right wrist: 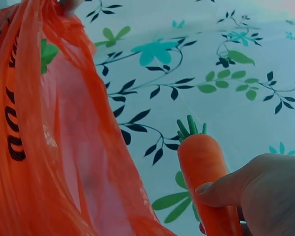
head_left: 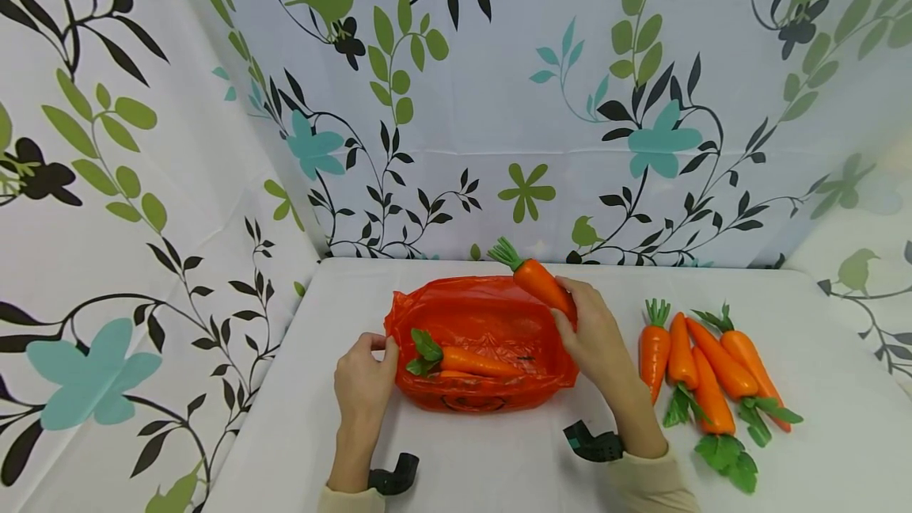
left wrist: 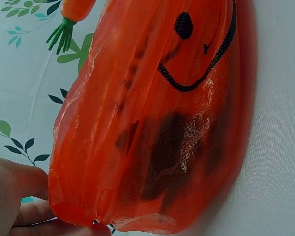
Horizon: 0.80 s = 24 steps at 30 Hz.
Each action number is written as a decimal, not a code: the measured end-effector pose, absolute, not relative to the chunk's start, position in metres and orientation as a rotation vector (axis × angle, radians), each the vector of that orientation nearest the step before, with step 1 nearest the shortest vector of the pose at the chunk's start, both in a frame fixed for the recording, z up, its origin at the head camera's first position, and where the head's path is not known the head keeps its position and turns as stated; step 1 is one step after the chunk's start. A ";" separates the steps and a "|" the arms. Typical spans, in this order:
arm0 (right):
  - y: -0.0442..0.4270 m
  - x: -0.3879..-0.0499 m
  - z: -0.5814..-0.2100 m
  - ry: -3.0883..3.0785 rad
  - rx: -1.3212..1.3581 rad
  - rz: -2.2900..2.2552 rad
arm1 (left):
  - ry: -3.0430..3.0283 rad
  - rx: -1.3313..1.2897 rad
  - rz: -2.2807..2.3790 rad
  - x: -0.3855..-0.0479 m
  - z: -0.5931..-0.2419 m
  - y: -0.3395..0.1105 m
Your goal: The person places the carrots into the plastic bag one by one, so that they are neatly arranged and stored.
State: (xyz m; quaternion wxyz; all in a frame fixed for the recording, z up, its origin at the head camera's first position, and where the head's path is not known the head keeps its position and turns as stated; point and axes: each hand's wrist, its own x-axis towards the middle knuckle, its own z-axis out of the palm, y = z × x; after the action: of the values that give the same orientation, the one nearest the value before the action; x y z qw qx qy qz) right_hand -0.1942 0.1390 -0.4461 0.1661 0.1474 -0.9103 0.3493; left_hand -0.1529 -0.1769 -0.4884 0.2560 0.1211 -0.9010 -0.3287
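A red plastic bag point(head_left: 473, 400) with a black printed smile lies on the table, its mouth open upward. My left hand point(head_left: 363, 378) pinches the bag's left edge; in the left wrist view the fingers point(left wrist: 32, 184) are at its corner. Above the bag's right rear side, my right hand point(head_left: 597, 335) holds an orange toy carrot point(head_left: 537, 282) by its lower part, its short green top pointing up and left. The thumb lies along that carrot point(right wrist: 201, 157) in the right wrist view. Inside the bag rests a leafy carrot point(head_left: 480, 362), with more orange partly hidden under it.
Several toy carrots point(head_left: 712, 398) lie in a group on the white table point(head_left: 520, 465), right of my right hand. A patterned cloth point(head_left: 463, 125) hangs behind the table and at its sides. Each wrist wears a black camera mount point(head_left: 395, 475).
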 end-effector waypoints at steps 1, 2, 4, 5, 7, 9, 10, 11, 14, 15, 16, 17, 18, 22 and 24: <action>0.137 -0.194 -0.446 -2.591 0.430 0.996 | -2.444 0.327 -0.896 -0.153 -0.488 -0.177; 0.135 -0.193 -0.446 -2.591 0.440 0.996 | -2.444 0.326 -0.897 -0.153 -0.488 -0.177; 0.130 -0.192 -0.446 -2.593 0.461 0.991 | -2.445 0.325 -0.898 -0.153 -0.488 -0.177; 0.128 -0.191 -0.446 -2.594 0.472 0.985 | -2.445 0.326 -0.897 -0.153 -0.488 -0.177; 0.124 -0.190 -0.446 -2.596 0.489 0.973 | -2.449 0.331 -0.894 -0.153 -0.487 -0.176; 0.121 -0.190 -0.446 -2.596 0.505 0.950 | -2.449 0.333 -0.891 -0.153 -0.487 -0.175; 0.119 -0.189 -0.447 -2.594 0.514 0.935 | -2.450 0.335 -0.890 -0.153 -0.487 -0.175; 0.118 -0.189 -0.447 -2.591 0.526 0.923 | -2.450 0.337 -0.890 -0.153 -0.486 -0.175; 0.114 -0.189 -0.449 -2.585 0.565 0.874 | -2.448 0.335 -0.894 -0.152 -0.486 -0.175; 0.113 -0.189 -0.450 -2.587 0.576 0.856 | -2.449 0.334 -0.895 -0.152 -0.486 -0.175; 0.112 -0.189 -0.450 -2.590 0.585 0.840 | -2.451 0.338 -0.894 -0.152 -0.486 -0.175; 0.111 -0.189 -0.451 -2.594 0.593 0.824 | -2.452 0.339 -0.896 -0.152 -0.486 -0.175; 0.110 -0.189 -0.452 -2.600 0.599 0.809 | -2.453 0.339 -0.898 -0.151 -0.486 -0.175; 0.104 -0.189 -0.457 -2.617 0.624 0.779 | -2.460 0.348 -0.901 -0.151 -0.485 -0.176; 0.101 -0.189 -0.459 -2.623 0.643 0.779 | -2.462 0.348 -0.902 -0.151 -0.485 -0.176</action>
State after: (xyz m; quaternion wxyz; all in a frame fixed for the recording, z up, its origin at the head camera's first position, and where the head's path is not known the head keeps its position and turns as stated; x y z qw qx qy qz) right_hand -0.1893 0.1007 -0.4595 0.1648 0.2256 -0.9205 0.2733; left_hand -0.1510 -0.1757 -0.4854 0.2460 0.1274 -0.9022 -0.3305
